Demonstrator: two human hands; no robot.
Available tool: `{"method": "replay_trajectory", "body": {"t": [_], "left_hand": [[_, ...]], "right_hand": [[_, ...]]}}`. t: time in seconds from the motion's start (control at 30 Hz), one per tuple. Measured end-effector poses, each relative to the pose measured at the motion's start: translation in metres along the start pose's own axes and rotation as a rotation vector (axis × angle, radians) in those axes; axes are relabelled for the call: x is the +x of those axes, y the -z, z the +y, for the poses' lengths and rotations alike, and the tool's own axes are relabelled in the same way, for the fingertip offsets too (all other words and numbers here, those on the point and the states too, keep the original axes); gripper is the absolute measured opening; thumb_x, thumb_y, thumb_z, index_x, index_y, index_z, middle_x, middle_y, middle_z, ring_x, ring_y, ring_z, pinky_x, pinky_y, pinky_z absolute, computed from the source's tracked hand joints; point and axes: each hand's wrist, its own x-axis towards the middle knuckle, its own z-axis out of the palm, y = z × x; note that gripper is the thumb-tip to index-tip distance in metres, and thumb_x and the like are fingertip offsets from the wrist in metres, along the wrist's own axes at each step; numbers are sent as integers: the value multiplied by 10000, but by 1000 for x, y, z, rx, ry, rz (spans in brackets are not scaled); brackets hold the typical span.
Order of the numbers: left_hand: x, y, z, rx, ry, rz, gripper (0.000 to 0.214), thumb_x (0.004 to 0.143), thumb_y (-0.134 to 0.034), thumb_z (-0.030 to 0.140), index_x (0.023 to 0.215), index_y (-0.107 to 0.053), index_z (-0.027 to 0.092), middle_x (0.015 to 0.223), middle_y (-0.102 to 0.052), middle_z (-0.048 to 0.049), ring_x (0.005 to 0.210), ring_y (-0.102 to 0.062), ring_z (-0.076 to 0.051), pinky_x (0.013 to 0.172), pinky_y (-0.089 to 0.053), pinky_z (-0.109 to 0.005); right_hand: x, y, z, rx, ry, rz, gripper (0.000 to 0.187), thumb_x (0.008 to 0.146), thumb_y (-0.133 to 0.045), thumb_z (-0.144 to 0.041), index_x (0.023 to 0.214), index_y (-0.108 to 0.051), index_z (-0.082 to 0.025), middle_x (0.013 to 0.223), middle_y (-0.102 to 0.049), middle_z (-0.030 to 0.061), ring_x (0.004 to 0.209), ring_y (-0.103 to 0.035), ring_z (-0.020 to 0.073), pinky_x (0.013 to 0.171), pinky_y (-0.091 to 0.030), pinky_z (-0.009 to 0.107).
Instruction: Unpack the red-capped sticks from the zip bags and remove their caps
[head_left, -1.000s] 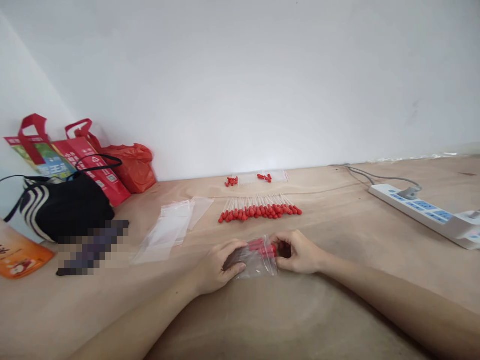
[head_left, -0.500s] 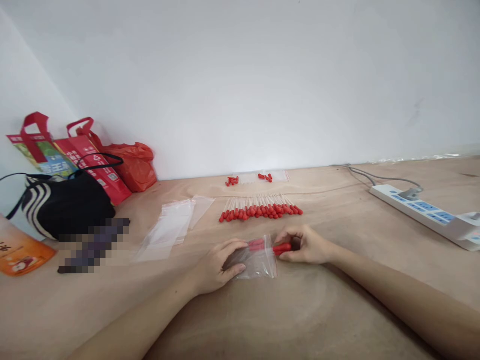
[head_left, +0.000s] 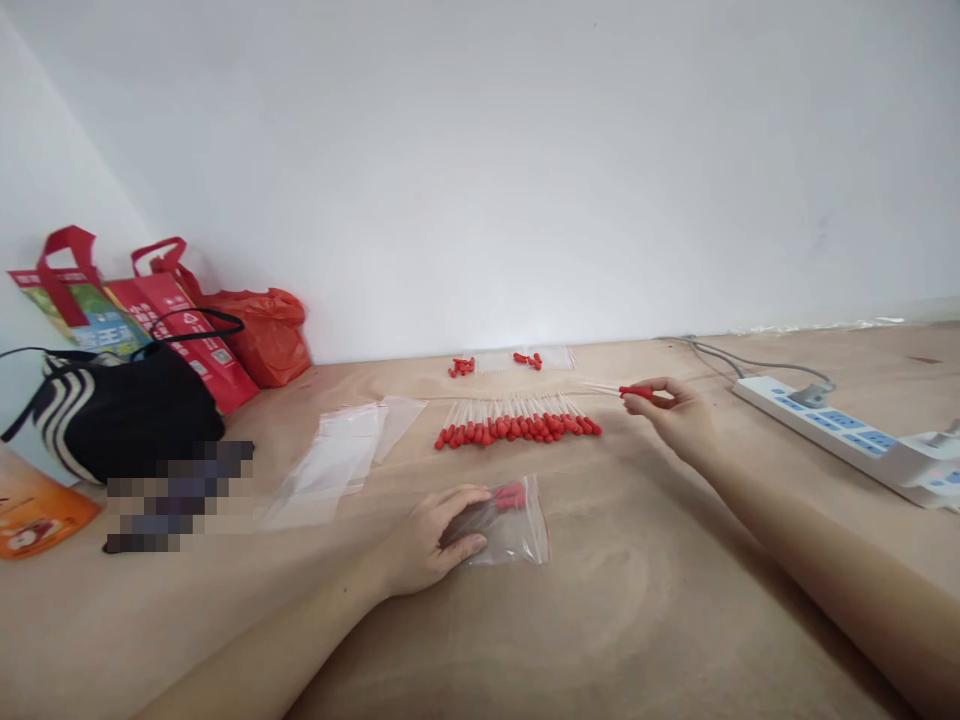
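The right hand [head_left: 671, 405] has thumb and fingers closed on the red bulb of a dropper [head_left: 635, 392], maybe more than one. Its stem points left, crosswise to the row of red-bulbed droppers [head_left: 517, 428], whose right end sits just beside. The left hand [head_left: 427, 540] lies on the resealable bag [head_left: 514, 545]; clamped or merely resting, I can't tell. Fingers hide part of the red bulbs inside [head_left: 510, 496].
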Motion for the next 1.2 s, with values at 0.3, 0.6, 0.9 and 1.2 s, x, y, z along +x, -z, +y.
{"method": "replay_trajectory", "body": {"t": [0.3,0.6,0.9,1.2], "left_hand": [[0,1,1,-4,74,-55,399,807,-468,354,1187,-422,240,1237,-491,-40,1118,-461,-187,944,-372,-339],[1,1,-1,-7,73,-71,399,815,-454,363,1192,-415,241,1252,-473,-35,1137,-442,-187,966,-348,-339],[1,1,-2,-13,68,-85,402,817,-454,359,1196,-408,234,1262,-463,-42,1143,-435,-186,968,-346,-344],[0,0,-2,0,79,-87,406,818,-450,370,1199,-406,239,1265,-461,-42,1148,-431,-185,972,-346,-349]], "right_hand": [[-12,-38,27,-426,432,-44,220,757,-534,-368,847,-641,-198,819,-512,46,673,-557,127,628,-514,284],[-11,-38,34,-636,650,-203,228,826,-456,-325,938,-625,-221,877,-501,72,720,-540,158,674,-492,318],[-10,-38,38,-720,659,-263,268,832,-423,-296,1045,-559,-205,871,-504,86,765,-526,189,699,-481,340],[-11,-35,37,-618,637,-274,266,817,-403,-212,1060,-509,-202,956,-505,94,874,-532,200,780,-474,356]]}}
